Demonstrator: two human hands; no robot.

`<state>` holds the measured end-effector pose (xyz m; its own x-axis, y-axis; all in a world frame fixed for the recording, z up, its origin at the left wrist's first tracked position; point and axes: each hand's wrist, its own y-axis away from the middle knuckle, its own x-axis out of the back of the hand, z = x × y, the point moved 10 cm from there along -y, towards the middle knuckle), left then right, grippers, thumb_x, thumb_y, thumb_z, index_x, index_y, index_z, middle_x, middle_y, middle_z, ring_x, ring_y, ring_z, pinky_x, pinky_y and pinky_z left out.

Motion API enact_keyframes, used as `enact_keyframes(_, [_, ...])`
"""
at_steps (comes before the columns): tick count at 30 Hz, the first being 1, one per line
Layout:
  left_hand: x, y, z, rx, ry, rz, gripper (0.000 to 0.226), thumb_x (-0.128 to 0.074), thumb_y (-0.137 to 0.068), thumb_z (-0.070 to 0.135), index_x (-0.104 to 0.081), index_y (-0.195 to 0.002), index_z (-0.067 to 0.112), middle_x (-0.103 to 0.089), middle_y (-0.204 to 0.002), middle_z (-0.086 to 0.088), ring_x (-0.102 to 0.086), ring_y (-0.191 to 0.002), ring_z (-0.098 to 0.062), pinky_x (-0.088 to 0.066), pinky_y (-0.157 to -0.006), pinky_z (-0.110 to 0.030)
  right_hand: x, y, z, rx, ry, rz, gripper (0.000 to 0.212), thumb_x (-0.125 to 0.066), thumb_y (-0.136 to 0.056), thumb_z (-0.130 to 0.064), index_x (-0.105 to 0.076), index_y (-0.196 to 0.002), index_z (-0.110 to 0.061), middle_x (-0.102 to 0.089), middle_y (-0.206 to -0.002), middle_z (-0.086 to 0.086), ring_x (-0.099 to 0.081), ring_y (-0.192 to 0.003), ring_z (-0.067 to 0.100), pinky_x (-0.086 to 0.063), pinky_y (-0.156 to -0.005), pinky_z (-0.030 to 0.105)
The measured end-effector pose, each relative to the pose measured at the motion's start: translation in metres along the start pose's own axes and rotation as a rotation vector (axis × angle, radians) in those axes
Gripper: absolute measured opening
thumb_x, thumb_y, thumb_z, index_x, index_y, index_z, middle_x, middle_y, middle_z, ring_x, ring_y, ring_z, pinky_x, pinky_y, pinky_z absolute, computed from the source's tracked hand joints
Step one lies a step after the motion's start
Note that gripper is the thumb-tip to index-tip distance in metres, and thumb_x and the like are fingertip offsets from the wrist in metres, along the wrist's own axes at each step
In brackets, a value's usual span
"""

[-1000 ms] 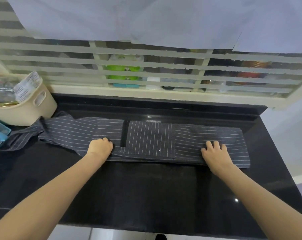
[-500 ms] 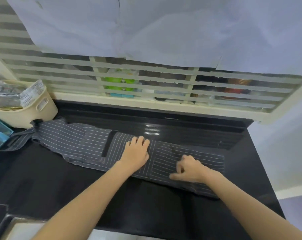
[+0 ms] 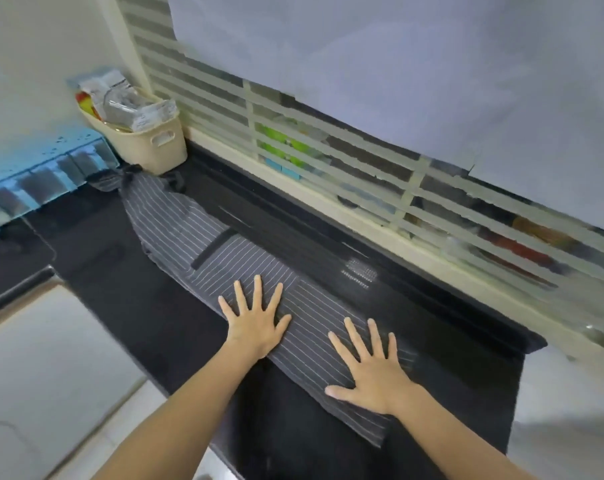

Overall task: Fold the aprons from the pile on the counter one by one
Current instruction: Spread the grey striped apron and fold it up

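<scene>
A cream plastic basket (image 3: pixel 151 140) full of packets stands at the far left of the black shiny counter (image 3: pixel 127 289). Just beside that basket, the bunched ties of a dark grey cloth apron with thin white stripes (image 3: pixel 203 251) begin, and the apron is laid out in a long folded strip away from the basket. The left hand (image 3: pixel 257 322) is pressed flat on it, fingers spread wide, nothing gripped. The right hand (image 3: pixel 371 370), farther from the basket, is pressed flat too. The apron is probably soft, light and floppy, so it is best taken by its end edge.
</scene>
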<state>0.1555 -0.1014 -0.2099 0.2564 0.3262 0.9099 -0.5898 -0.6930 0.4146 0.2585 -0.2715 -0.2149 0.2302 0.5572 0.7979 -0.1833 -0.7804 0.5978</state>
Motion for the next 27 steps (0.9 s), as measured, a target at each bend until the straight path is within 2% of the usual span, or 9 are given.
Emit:
enact_keyframes(3, [0.001, 0.033, 0.007, -0.051, -0.01, 0.133, 0.076, 0.015, -0.084, 0.065, -0.004, -0.15, 0.032, 0.004, -0.156, -0.008, -0.005, -0.143, -0.04, -0.009, -0.108, -0.066, 0.003, -0.001, -0.01, -0.034, 0.0, -0.008, 0.099, -0.014, -0.071, -0.087, 0.025, -0.145, -0.032, 0.042, -0.146, 0.005, 0.026, -0.136, 0.047, 0.003, -0.109, 0.064])
enact_keyframes(6, [0.001, 0.059, 0.006, -0.108, -0.045, 0.347, 0.052, -0.032, -0.088, 0.045, -0.054, -0.129, 0.02, -0.055, -0.133, -0.012, -0.047, -0.123, -0.034, -0.027, -0.101, -0.057, 0.01, -0.003, -0.048, -0.006, 0.01, 0.027, 0.094, -0.029, -0.083, -0.077, 0.018, -0.148, -0.029, 0.03, -0.153, 0.009, 0.011, -0.139, 0.05, -0.009, -0.108, 0.064])
enact_keyframes(11, [0.011, 0.097, 0.0, -0.195, -0.017, 0.599, 0.04, -0.083, -0.058, 0.022, -0.062, -0.091, 0.017, -0.059, -0.087, -0.003, -0.059, -0.072, -0.022, -0.049, -0.064, -0.032, 0.022, 0.003, -0.087, 0.195, 0.074, 0.059, 0.071, -0.029, -0.094, -0.061, -0.004, -0.152, -0.03, 0.015, -0.158, 0.004, 0.002, -0.143, 0.042, -0.01, -0.11, 0.061])
enact_keyframes(15, [-0.006, 0.115, -0.005, -0.275, -0.03, 0.605, 0.041, -0.076, -0.059, 0.012, -0.046, -0.087, 0.02, -0.053, -0.076, 0.002, -0.044, -0.067, -0.014, -0.031, -0.057, -0.024, 0.041, 0.027, -0.081, 0.553, 0.376, 0.318, 0.077, -0.08, -0.062, -0.018, -0.053, -0.134, -0.024, -0.044, -0.146, 0.002, -0.047, -0.128, 0.033, -0.046, -0.093, 0.05])
enact_keyframes(18, [-0.014, 0.123, -0.008, -0.286, 0.026, 0.561, 0.051, -0.082, -0.052, 0.004, -0.049, -0.088, 0.018, -0.055, -0.074, 0.0, -0.051, -0.059, -0.017, -0.041, -0.049, -0.023, 0.032, 0.026, -0.07, 0.677, 0.499, 0.287, 0.099, -0.079, -0.059, 0.004, -0.037, -0.145, -0.019, -0.032, -0.153, 0.001, -0.037, -0.136, 0.029, -0.037, -0.105, 0.045])
enact_keyframes(20, [-0.018, 0.125, -0.012, -0.279, 0.095, 0.501, 0.046, -0.08, -0.054, 0.002, -0.05, -0.085, 0.018, -0.054, -0.073, 0.001, -0.053, -0.056, -0.017, -0.044, -0.049, -0.021, 0.026, 0.024, -0.066, 0.726, 0.515, 0.288, 0.094, -0.086, -0.049, -0.007, -0.052, -0.135, -0.021, -0.048, -0.142, -0.004, -0.051, -0.127, 0.021, -0.045, -0.098, 0.038])
enact_keyframes(23, [-0.028, 0.12, -0.034, -0.186, 0.382, 0.365, 0.02, -0.063, -0.077, 0.003, -0.059, -0.08, 0.022, -0.048, -0.078, 0.01, -0.051, -0.072, -0.013, -0.048, -0.067, -0.028, 0.024, 0.032, -0.072, 0.815, 0.444, 0.259, 0.071, -0.071, -0.074, -0.023, -0.045, -0.14, -0.026, -0.038, -0.147, -0.014, -0.035, -0.135, 0.005, -0.03, -0.108, 0.026])
enact_keyframes(25, [-0.039, 0.12, -0.048, -0.085, 0.657, 0.189, 0.032, -0.057, -0.088, 0.009, -0.064, -0.074, 0.037, -0.053, -0.083, 0.016, -0.053, -0.083, -0.007, -0.045, -0.081, -0.024, 0.029, 0.025, -0.074, 0.751, 0.238, 0.137, 0.054, -0.048, -0.091, -0.012, -0.041, -0.142, -0.026, -0.03, -0.15, -0.018, -0.02, -0.138, 0.0, -0.017, -0.114, 0.022])
enact_keyframes(27, [-0.04, 0.123, -0.058, 0.028, 1.026, 0.06, 0.033, -0.056, -0.093, 0.016, -0.07, -0.075, 0.04, -0.067, -0.083, 0.014, -0.059, -0.083, -0.003, -0.044, -0.082, -0.018, 0.046, 0.006, -0.075, 0.521, -0.141, 0.054, 0.034, -0.041, -0.093, -0.009, -0.063, -0.11, -0.028, -0.057, -0.123, -0.007, -0.045, -0.12, 0.011, -0.038, -0.102, 0.028])
